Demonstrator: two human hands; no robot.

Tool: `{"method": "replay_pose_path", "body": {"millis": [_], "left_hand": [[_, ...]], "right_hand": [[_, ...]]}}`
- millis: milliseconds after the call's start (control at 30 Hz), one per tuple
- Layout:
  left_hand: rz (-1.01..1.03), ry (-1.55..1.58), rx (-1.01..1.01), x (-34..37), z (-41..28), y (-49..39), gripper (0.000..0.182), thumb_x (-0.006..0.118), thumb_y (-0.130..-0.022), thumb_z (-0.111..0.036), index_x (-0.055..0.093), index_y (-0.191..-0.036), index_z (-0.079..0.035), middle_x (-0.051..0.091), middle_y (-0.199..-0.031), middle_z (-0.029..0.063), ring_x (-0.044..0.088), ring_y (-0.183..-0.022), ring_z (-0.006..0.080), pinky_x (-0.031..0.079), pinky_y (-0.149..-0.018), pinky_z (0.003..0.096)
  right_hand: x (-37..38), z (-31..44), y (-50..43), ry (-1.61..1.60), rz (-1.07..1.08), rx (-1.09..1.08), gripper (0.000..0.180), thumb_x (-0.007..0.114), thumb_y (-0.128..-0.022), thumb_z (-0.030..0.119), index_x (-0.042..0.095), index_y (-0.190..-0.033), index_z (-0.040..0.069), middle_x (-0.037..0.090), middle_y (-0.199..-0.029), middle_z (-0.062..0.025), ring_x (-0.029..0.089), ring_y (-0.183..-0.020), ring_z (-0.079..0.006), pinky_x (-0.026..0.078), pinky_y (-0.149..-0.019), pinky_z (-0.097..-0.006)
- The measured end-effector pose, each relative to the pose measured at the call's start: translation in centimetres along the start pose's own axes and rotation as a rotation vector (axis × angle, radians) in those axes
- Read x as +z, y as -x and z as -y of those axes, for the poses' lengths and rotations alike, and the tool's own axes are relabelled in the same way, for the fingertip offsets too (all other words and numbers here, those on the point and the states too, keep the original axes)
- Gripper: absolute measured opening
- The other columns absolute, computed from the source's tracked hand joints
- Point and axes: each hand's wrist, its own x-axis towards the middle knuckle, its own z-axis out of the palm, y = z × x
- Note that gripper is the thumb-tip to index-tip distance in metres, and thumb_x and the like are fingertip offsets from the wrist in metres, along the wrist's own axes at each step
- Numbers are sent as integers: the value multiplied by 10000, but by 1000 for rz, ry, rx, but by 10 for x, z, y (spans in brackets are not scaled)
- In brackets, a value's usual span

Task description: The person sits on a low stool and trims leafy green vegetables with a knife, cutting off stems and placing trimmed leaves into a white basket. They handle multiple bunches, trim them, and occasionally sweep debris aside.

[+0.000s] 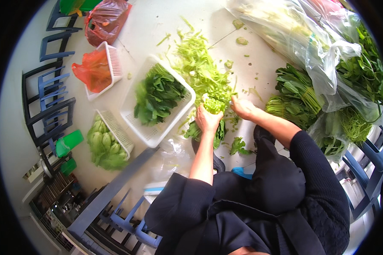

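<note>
My left hand (208,120) grips a bunch of leafy greens (214,105), its pale cut stalk ends pointing away from me and its dark leaves hanging below the hand. Just to the right, apart from the bunch, is my right hand (243,108) with its fingers curled. Whether it holds a small tool cannot be made out. Beyond both hands spreads a heap of light green stalk trimmings (198,60) on the floor. Loose leaves (239,146) lie near my shoe. Left of my hands stands a white plastic basket (153,135) with bundled dark greens (159,92) inside.
Tied bundles of greens (295,92) and large clear plastic bags of vegetables (293,28) lie at right. On the left are a basket of chayotes (105,140), a basket with a red bag (94,70), another red bag (107,22) and blue chairs (56,95). A grey post (115,188) stands lower left.
</note>
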Motion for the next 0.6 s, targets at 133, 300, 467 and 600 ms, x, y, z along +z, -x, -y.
{"method": "replay_pose_path", "body": {"millis": [133,300,467,600], "left_hand": [[-79,96,86,-15,13,19,810,879,-543,-335,518,-1191,-9,615,-1084,181,586,-1061,358,459,-937,467],[-142,151,177,-18,13,38,792,888,-549,-290,513,-1194,-23,600,-1090,172,586,-1034,359,459,-930,467],[-53,154,204,-15,14,39,829,895,-541,-292,491,-1217,-31,596,-1114,164,583,-1050,353,452,-941,475],[-85,143,176,-2,13,38,831,892,-545,-330,509,-1218,-28,599,-1127,166,574,-1081,345,437,-956,466]], "right_hand": [[-25,4,11,-511,-55,31,384,474,-1011,406,522,-1065,29,639,-867,-190,632,-752,-298,519,-654,-427],[-22,8,22,-814,163,408,346,443,-1021,347,559,-1108,33,560,-774,-38,505,-571,-121,458,-483,-293],[7,9,-2,-545,158,182,565,405,-1012,494,630,-914,-15,621,-720,-179,612,-642,-280,501,-632,-428],[14,22,6,-339,-127,97,570,413,-1006,507,652,-928,-5,654,-836,-254,649,-841,-413,485,-775,-492]]}}
